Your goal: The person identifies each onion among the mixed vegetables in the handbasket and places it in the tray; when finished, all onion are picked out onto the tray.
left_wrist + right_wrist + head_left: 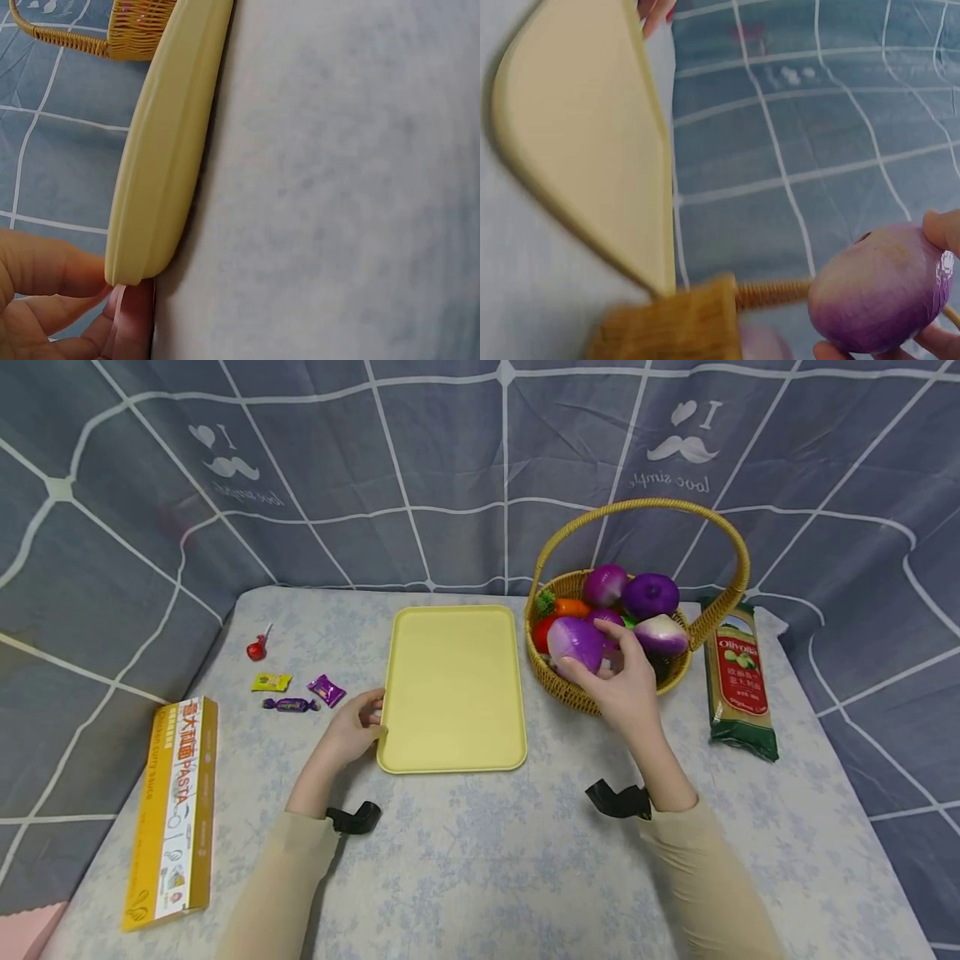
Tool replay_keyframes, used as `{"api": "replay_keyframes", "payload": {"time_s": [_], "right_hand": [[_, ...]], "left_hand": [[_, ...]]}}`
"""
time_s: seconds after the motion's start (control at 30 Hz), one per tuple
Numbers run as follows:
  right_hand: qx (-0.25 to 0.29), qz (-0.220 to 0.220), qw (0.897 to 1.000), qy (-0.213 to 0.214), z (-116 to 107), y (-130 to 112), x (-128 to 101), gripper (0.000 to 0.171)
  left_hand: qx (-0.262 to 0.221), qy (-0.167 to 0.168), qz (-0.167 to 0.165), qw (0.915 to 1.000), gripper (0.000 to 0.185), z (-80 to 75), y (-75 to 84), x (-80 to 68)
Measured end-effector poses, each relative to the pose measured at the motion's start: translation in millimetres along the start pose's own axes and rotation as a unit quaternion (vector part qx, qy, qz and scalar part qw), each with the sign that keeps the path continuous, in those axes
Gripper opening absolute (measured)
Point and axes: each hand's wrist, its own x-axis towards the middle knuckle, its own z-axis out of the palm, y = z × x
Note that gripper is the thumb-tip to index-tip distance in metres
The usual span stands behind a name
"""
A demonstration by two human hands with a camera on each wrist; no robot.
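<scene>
My left hand [352,725] grips the left edge of a pale yellow rectangular tray [453,689]. In the left wrist view, the thumb lies on one side of the tray's rim [161,165] and fingers show on the other. With my right hand [622,681] I hold a round purple-and-white vegetable [885,289] between thumb and fingers. It overlaps the front left of a wicker basket [570,693] in the head view. Inside the basket are an orange carrot [572,607], a dark purple vegetable [651,596], a pink-purple one [606,585] and a white-and-purple one [662,635].
The basket's tall handle [645,503] arches over it. To its right lies a pasta packet [742,681]. On the left are a red lollipop [257,647], several wrapped candies [291,704] and a long yellow pasta box [172,810]. A grey gridded cloth [465,460] hangs behind.
</scene>
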Motion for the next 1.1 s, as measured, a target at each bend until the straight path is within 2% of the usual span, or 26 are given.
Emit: {"api": "replay_keyframes", "payload": {"time_s": [0.2,0.37,0.57,0.73,0.9,1.1], "right_hand": [[0.047,-0.003,0.997,-0.057,36,-8,8,0.07],[0.066,0.002,0.993,-0.103,76,-12,21,0.075],[0.041,-0.011,0.991,-0.128,127,-7,44,0.075],[0.003,-0.009,0.989,-0.147,161,-4,59,0.075],[-0.042,-0.014,0.986,-0.158,183,-3,71,0.076],[-0.067,-0.027,0.985,-0.159,199,-7,78,0.076]], "left_hand": [[0.013,0.001,0.003,0.9999,0.064,-3.2,-1.1,-0.9],[0.023,0.002,0.013,0.9997,0.064,-3.2,-0.5,0.9],[0.034,0.005,0.004,0.9994,0.063,-0.8,-1.1,1.4],[0.022,0.002,0.015,0.9996,0.062,0.3,-1.8,0.6],[0.011,-0.001,0.021,0.9997,0.062,-0.5,-2.1,0.0],[0.015,0.005,0.022,0.9996,0.061,0.0,-3.7,1.2]]}}
